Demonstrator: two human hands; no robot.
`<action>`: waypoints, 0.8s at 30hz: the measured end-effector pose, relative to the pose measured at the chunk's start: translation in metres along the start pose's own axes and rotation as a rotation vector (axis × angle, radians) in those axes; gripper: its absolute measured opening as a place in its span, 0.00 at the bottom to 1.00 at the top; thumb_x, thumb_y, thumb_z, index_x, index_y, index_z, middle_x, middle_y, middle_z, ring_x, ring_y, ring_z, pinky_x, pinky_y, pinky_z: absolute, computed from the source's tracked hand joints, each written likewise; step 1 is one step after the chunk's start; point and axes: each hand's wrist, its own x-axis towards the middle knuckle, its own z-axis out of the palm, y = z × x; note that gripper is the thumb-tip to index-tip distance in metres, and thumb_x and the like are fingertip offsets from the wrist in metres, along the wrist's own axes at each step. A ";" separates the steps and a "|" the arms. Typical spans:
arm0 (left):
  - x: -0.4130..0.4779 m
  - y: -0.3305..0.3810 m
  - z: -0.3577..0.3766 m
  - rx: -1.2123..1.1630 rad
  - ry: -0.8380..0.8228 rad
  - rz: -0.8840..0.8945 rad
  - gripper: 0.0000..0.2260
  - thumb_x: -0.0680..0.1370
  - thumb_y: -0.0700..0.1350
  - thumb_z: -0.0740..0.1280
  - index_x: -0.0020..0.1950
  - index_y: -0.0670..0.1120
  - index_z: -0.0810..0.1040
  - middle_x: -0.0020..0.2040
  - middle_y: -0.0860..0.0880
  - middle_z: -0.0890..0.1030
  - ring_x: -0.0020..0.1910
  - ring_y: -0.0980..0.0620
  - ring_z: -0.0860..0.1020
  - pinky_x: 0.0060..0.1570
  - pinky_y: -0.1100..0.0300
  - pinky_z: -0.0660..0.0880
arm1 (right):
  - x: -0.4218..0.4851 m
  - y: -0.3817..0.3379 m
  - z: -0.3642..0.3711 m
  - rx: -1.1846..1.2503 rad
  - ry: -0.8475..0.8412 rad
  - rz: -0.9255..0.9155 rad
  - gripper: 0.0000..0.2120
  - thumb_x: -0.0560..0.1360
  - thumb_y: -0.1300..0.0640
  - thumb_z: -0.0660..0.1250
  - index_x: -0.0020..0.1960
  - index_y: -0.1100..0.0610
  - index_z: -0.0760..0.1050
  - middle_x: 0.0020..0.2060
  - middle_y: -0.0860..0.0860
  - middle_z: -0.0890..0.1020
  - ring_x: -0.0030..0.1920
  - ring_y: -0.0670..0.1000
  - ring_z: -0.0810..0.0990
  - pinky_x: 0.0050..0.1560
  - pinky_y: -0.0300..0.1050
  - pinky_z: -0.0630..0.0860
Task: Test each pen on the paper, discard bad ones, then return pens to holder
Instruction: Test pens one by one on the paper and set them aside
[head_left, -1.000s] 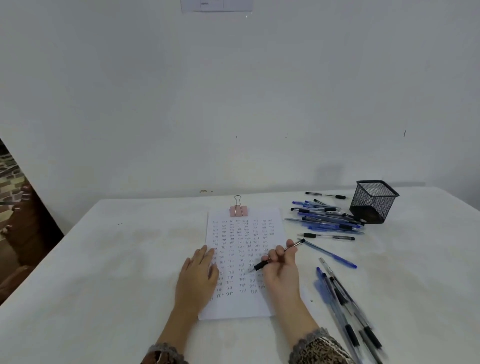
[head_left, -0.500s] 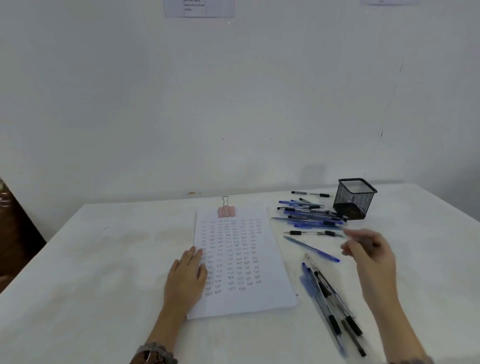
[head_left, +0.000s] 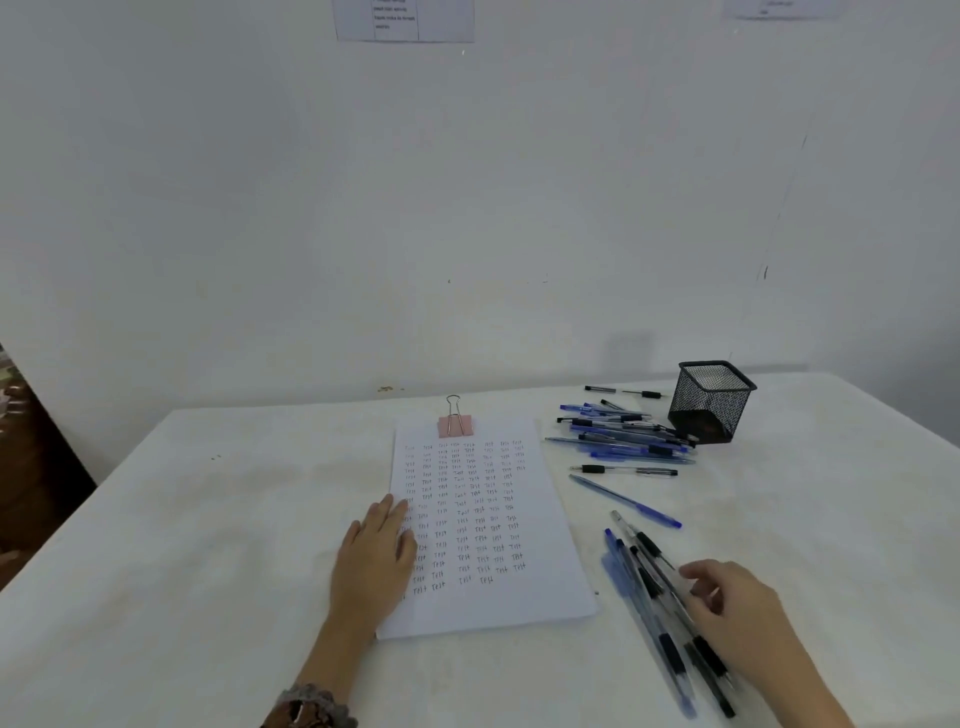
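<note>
The near bunch of pens (head_left: 649, 579) lies on the white table (head_left: 208, 519), just right of the paper's lower corner and fanned toward the person. It is a mix of blue-barrelled sticks and clear ones with black rubber grips. The right hand (head_left: 737, 616) sits over its middle with fingers (head_left: 696, 577) loosely bent and spread. They touch or nearly touch the barrels, and no pen is visibly pinched. These pens should be light, stiff and smooth, so they may roll or slip off each other. The rubber grip looks like the surest place to pinch 1, lifting it clear of its neighbours.

The left hand (head_left: 374, 561) lies flat, fingers straight, pressing the left edge of the paper (head_left: 540, 519), which a pink binder clip (head_left: 455, 425) holds at the top. The sheet carries rows of the handwritten word "Test" — the lowest row is only partly filled.

Further out lie 1 blue pen (head_left: 626, 501), 1 black-grip pen (head_left: 623, 470) and a larger pile (head_left: 623, 439) beside the black mesh holder (head_left: 710, 402), with nothing sticking out of its top. The wall notices (head_left: 405, 21) are too small to read.
</note>
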 end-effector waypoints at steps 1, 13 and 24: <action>0.000 0.000 0.000 0.010 -0.001 0.000 0.28 0.74 0.54 0.43 0.74 0.49 0.59 0.75 0.51 0.57 0.74 0.55 0.54 0.72 0.59 0.47 | 0.003 -0.004 -0.002 -0.050 -0.059 0.016 0.08 0.73 0.63 0.65 0.46 0.51 0.74 0.39 0.48 0.77 0.39 0.44 0.74 0.38 0.30 0.67; -0.001 0.001 -0.001 -0.002 -0.018 -0.012 0.21 0.81 0.50 0.49 0.74 0.50 0.57 0.76 0.52 0.55 0.74 0.56 0.52 0.72 0.60 0.45 | 0.106 -0.030 0.002 -0.325 -0.211 0.043 0.11 0.75 0.55 0.66 0.56 0.57 0.77 0.55 0.56 0.77 0.52 0.53 0.75 0.53 0.42 0.71; 0.000 -0.003 0.004 0.012 0.014 -0.017 0.36 0.69 0.60 0.35 0.74 0.52 0.57 0.75 0.54 0.55 0.74 0.57 0.52 0.71 0.63 0.44 | 0.098 -0.087 -0.001 1.260 0.116 -0.028 0.12 0.68 0.44 0.65 0.42 0.52 0.73 0.31 0.44 0.77 0.34 0.44 0.77 0.33 0.35 0.73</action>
